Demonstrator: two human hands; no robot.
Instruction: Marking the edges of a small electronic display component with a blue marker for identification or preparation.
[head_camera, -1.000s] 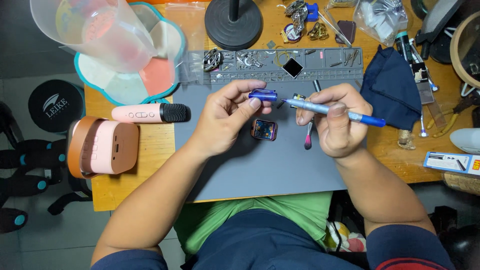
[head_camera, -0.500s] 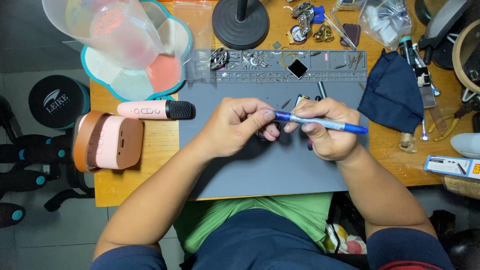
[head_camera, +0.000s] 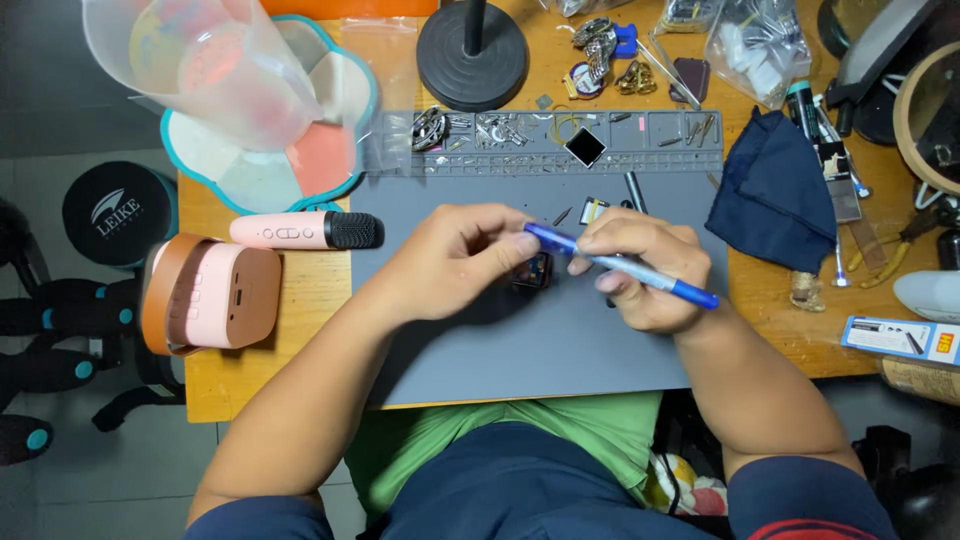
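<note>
A grey mat (head_camera: 520, 350) is spread over the wooden table (head_camera: 300, 290), and its tray strip (head_camera: 560, 135) is filled with screws and small metal parts. A blue pen-like tool (head_camera: 620, 266) is gripped in the closed right hand (head_camera: 645, 270), its tip pinched by the left hand (head_camera: 455, 262) above a small square device (head_camera: 533, 271) on the mat. A slip could scratch the device or scatter loose parts.

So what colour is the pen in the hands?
Blue, with a paler middle; the head view shows the pen clearly.
</note>
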